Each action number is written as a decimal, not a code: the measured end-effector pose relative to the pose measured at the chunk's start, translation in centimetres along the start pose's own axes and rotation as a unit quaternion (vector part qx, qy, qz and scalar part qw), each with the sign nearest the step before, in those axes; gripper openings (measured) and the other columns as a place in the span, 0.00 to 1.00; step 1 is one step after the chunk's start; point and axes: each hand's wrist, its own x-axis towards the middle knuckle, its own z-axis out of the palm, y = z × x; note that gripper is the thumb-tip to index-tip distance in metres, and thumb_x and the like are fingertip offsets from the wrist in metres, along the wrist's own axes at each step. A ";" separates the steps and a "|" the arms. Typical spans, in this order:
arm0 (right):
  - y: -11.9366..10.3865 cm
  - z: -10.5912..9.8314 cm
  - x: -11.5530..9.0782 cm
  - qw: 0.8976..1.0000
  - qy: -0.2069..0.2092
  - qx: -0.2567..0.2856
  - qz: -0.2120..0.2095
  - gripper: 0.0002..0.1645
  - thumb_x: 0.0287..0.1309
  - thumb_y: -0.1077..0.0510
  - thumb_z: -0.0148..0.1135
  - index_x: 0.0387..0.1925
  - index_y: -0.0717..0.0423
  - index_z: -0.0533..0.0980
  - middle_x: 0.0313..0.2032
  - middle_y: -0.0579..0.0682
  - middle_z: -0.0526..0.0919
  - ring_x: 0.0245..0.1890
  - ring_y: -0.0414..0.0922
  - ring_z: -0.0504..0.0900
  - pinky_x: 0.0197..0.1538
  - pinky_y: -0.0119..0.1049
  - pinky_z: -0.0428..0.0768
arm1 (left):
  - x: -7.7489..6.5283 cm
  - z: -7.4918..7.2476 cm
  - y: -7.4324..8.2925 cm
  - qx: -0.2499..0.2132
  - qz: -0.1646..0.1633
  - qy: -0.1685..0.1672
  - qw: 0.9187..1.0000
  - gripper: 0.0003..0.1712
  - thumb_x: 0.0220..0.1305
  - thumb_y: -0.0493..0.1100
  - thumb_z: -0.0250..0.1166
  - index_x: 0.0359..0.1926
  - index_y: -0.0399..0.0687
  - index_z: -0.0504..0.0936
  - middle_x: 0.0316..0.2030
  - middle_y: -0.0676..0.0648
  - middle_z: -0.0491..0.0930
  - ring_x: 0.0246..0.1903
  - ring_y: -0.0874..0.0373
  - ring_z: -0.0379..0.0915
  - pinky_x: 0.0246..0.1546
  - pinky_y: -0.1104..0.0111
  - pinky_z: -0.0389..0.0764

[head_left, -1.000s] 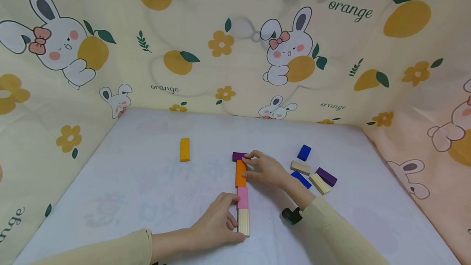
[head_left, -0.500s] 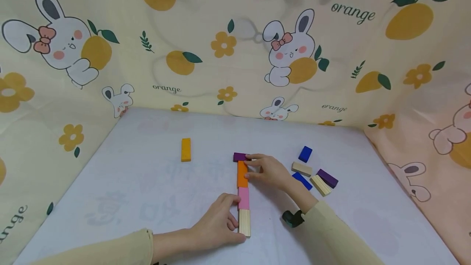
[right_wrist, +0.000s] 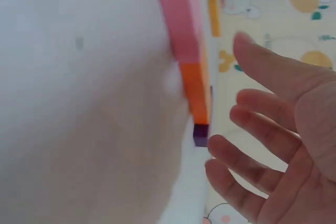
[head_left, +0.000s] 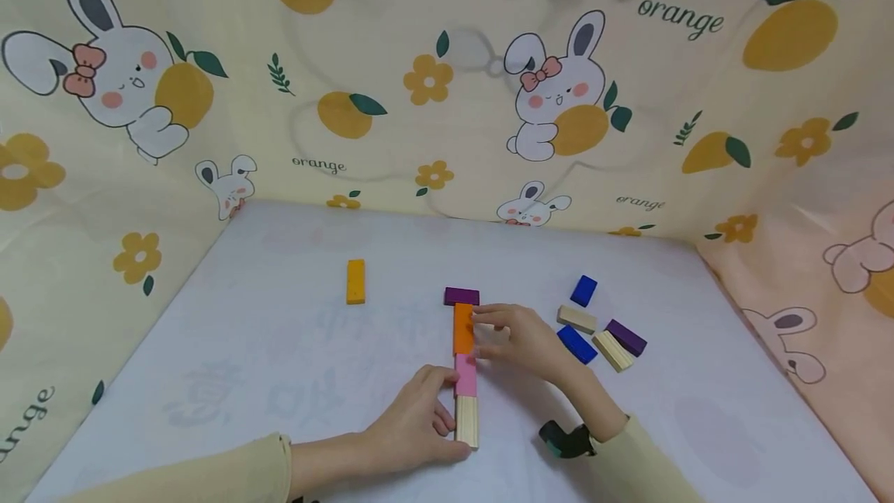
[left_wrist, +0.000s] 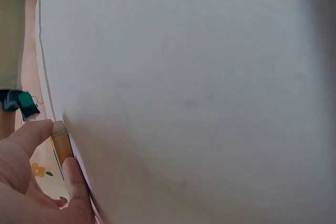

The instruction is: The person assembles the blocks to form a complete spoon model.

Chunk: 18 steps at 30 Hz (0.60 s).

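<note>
A row of blocks runs away from me on the white table: a plain wooden block (head_left: 466,422), a pink block (head_left: 466,376), an orange block (head_left: 463,328) and a purple block (head_left: 462,296) lying crosswise at the far end. From the left, my left hand (head_left: 414,419) holds the wooden block, thumb at its near end and index fingertip by the pink one. My right hand (head_left: 525,341) is just right of the orange block. In the right wrist view, its spread fingers (right_wrist: 252,166) grip nothing.
A yellow block (head_left: 355,282) lies alone at the back left. At the right is a loose group: two blue blocks (head_left: 583,290), two wooden blocks (head_left: 576,319) and a purple block (head_left: 626,338). Printed cloth (head_left: 391,37) walls the table's back and sides.
My right hand has drawn back from the purple block toward me, leaving that block fully in sight. More of the nearer blue block shows. The left hand stays in place.
</note>
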 end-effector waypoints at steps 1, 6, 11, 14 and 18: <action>-0.2 0.0 -0.4 1.000 -0.001 0.010 0.000 0.33 0.50 0.46 0.76 0.58 0.50 0.80 0.58 0.45 0.79 0.53 0.50 0.79 0.52 0.47 0.80 | 0.0 0.0 0.0 -0.002 0.000 0.000 1.000 0.46 0.46 0.45 0.82 0.63 0.41 0.67 0.56 0.49 0.67 0.31 0.65 0.76 0.36 0.75 0.80; -0.6 0.6 -2.2 0.999 -0.024 0.031 -0.015 0.36 0.48 0.44 0.77 0.59 0.49 0.79 0.60 0.44 0.77 0.60 0.51 0.73 0.57 0.53 0.75 | -0.2 -0.1 0.1 -0.016 0.008 0.003 1.000 0.45 0.47 0.44 0.81 0.63 0.40 0.67 0.57 0.48 0.67 0.31 0.64 0.77 0.37 0.74 0.81; -0.9 1.4 -3.1 0.999 -0.028 0.011 -0.030 0.38 0.44 0.39 0.77 0.58 0.48 0.80 0.62 0.44 0.76 0.60 0.51 0.70 0.59 0.55 0.72 | -0.2 -0.2 0.1 -0.024 0.027 0.009 0.999 0.44 0.48 0.42 0.80 0.62 0.36 0.66 0.58 0.45 0.66 0.32 0.63 0.77 0.37 0.73 0.81; -0.8 1.7 -3.3 0.999 -0.027 -0.004 -0.036 0.40 0.43 0.38 0.77 0.58 0.49 0.80 0.62 0.44 0.75 0.57 0.50 0.71 0.58 0.52 0.73 | -0.2 -0.1 0.1 -0.030 0.018 0.011 0.999 0.44 0.48 0.41 0.80 0.62 0.36 0.67 0.58 0.45 0.67 0.32 0.63 0.77 0.37 0.74 0.81; -0.7 2.1 -3.6 0.999 -0.031 -0.028 -0.034 0.43 0.42 0.36 0.77 0.60 0.47 0.79 0.63 0.42 0.74 0.55 0.46 0.71 0.55 0.48 0.75 | -0.2 0.0 0.0 -0.034 0.012 0.012 0.999 0.44 0.47 0.41 0.80 0.62 0.37 0.67 0.57 0.46 0.67 0.32 0.63 0.77 0.36 0.74 0.81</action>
